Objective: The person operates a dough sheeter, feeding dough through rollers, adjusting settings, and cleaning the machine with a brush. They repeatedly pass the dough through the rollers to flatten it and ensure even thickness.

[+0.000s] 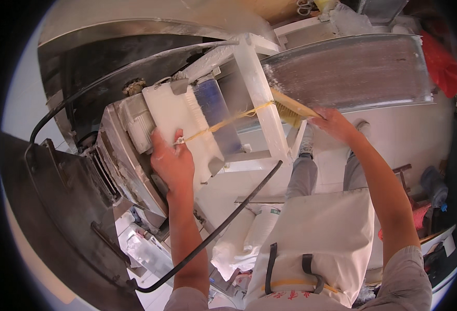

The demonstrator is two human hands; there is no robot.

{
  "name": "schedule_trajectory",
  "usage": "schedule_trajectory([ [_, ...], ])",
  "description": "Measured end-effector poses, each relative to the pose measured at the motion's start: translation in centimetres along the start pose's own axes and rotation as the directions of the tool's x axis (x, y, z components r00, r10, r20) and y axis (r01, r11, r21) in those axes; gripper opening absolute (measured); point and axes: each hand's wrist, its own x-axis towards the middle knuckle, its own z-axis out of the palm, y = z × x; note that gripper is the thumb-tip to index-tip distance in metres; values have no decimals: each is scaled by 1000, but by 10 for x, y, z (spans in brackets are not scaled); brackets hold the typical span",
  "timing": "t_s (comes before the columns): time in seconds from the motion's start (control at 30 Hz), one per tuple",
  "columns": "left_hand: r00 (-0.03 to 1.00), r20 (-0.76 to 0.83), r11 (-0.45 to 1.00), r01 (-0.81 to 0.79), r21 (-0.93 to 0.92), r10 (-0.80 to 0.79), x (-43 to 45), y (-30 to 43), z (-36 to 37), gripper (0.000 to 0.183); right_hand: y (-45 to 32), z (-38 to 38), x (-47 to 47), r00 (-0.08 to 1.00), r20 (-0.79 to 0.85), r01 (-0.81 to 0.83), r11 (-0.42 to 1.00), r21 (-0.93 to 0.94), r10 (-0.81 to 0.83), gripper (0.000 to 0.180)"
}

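Observation:
My right hand (335, 125) is closed around the end of a wooden-handled bristle brush (295, 105), whose bristles point down beside a white frame post (262, 101). A yellow cord (228, 124) runs from a metal fitting near my left fingers to that post. My left hand (173, 157) lies on a cream panel (170, 105) of the machine, thumb and forefinger apart; whether it grips the fitting cannot be told. Beyond the panel are a pale bristle strip (200, 112) and a blue roller (217, 112), dusted with white powder.
A powder-streaked metal tray or belt (353, 74) extends to the right. A curved black bar (213, 237) crosses in front of my left forearm. White sacks (248, 237) stand on the floor below. A red bag (442, 64) is at the far right, and a dark metal panel (57, 217) at left.

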Motion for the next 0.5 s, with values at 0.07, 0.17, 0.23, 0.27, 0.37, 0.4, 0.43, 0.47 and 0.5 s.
schedule_trajectory([
  [0.07,998,28,997,47,64,-48,1,11,-4,42,-2,14,26,996,60,62,998,0,-62,38],
  [0.17,1000,-15,998,2,-59,-3,0,1,2,39,8,45,69,974,107,213,967,-142,-199,37],
  [0.23,998,17,998,55,-11,-55,0,6,1,39,13,65,100,958,206,230,965,-128,-201,35],
  [0.27,999,20,999,47,3,-47,0,7,1,39,15,75,110,946,254,239,963,-122,-202,35],
  [0.37,999,20,1000,26,11,-26,-1,6,1,39,3,97,132,939,318,252,888,-385,-129,35],
  [0.4,1000,21,1000,11,9,-12,-1,5,1,39,1,106,138,952,289,220,891,-397,-106,35],
  [0.43,1000,17,1000,-9,-2,9,1,2,2,39,2,114,146,963,255,187,893,-409,-84,35],
  [0.47,999,12,999,-32,-13,33,3,-2,3,39,5,118,152,974,218,151,895,-420,-62,35],
  [0.5,999,12,999,-48,-23,48,3,-2,5,39,11,122,154,987,149,113,902,-416,-54,36],
])
